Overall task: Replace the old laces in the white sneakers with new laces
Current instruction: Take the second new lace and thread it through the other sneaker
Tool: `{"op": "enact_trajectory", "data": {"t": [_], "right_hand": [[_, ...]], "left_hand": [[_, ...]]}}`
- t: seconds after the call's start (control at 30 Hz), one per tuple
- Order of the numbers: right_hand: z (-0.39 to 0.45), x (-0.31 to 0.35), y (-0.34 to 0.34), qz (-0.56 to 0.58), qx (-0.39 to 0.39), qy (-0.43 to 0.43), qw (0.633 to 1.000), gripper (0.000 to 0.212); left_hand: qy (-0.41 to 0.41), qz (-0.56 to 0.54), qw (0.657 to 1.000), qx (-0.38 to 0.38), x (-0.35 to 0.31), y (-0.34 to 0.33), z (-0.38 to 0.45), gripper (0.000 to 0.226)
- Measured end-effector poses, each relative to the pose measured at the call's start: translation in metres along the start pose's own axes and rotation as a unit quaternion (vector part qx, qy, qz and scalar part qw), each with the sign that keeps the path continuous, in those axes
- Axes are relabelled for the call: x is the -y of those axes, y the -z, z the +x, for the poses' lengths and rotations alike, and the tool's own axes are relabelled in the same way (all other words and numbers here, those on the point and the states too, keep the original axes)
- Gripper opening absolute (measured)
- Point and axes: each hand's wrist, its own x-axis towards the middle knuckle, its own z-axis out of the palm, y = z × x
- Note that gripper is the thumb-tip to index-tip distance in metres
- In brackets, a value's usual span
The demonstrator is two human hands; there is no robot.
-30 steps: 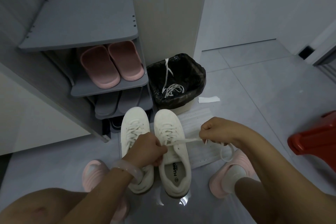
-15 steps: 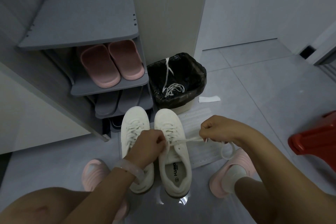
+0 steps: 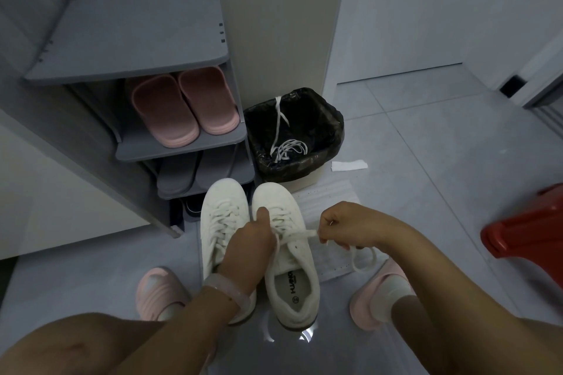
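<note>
Two white sneakers side by side on grey floor, just in front of bin. Right hand pinches lace pulled taut sideways off right-side sneaker; loose loop hangs below wrist. Left hand rests on sneaker's lacing, thumb pressing eyelet area; grip on lace cannot be told. Old laces lie inside bin.
</note>
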Motion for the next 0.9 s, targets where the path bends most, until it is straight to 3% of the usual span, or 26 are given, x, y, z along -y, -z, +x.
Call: {"op": "enact_trajectory", "data": {"t": [0.07,0.17,0.27,0.57,0.63,0.8,0.9], "right_hand": [[0.001,-0.001,0.003,-0.002,-0.009,-0.004,1.000,0.014],[0.002,-0.002,0.006,0.003,-0.020,-0.007,1.000,0.016],[0.003,-0.002,0.004,0.000,-0.017,-0.005,1.000,0.014],[0.007,-0.004,0.003,0.004,-0.021,-0.012,1.000,0.012],[0.007,-0.004,0.003,0.005,-0.017,-0.012,1.000,0.012],[0.006,-0.003,0.005,-0.019,0.003,-0.006,1.000,0.012],[0.004,-0.003,0.007,-0.018,0.007,-0.006,1.000,0.011]], "left_hand": [[-0.023,0.061,0.998,0.024,0.002,-0.001,-0.002,0.020],[-0.028,-0.063,0.997,0.037,0.008,0.004,-0.004,0.007],[-0.008,-0.179,0.983,0.048,0.014,0.009,-0.002,0.019],[0.046,-0.223,0.968,0.104,0.020,0.012,0.007,0.027],[0.040,-0.193,0.977,0.078,0.015,0.015,0.004,0.029],[-0.001,0.011,1.000,0.003,-0.004,0.014,-0.011,0.024],[0.026,-0.046,0.998,0.039,-0.004,0.017,-0.010,0.040]]}}
